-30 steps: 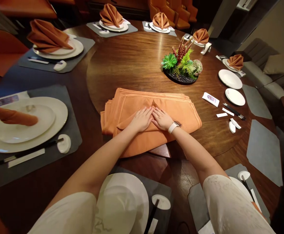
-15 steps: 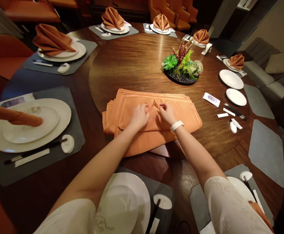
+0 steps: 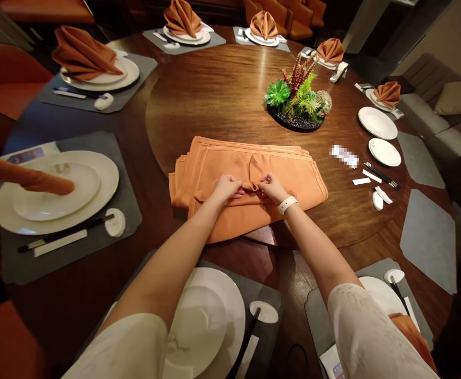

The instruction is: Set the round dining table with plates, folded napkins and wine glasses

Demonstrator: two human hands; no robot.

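Observation:
A stack of orange cloth napkins (image 3: 210,163) lies on the round wooden table in front of me. My left hand (image 3: 229,187) and my right hand (image 3: 272,187) face each other over the top napkin (image 3: 254,167), fingers pinched on its cloth. Between them the fabric is gathered into small folds, and a pointed flap stands up just behind. A white watch band (image 3: 287,204) circles my right wrist. Directly below the stack, a large white plate with a smaller one (image 3: 202,326) on it sits near my left forearm.
Place settings with fan-folded napkins (image 3: 84,55) ring the table. A succulent arrangement (image 3: 299,102) stands beyond the stack. At right lie loose white plates (image 3: 377,123), chopsticks (image 3: 381,176) and bare grey placemats (image 3: 430,239). A rolled napkin (image 3: 25,173) stands on the left plates.
Both hands have drawn slightly toward me, pulling the top napkin's cloth into a gather. The flap between them now stands taller. The view has shifted a little.

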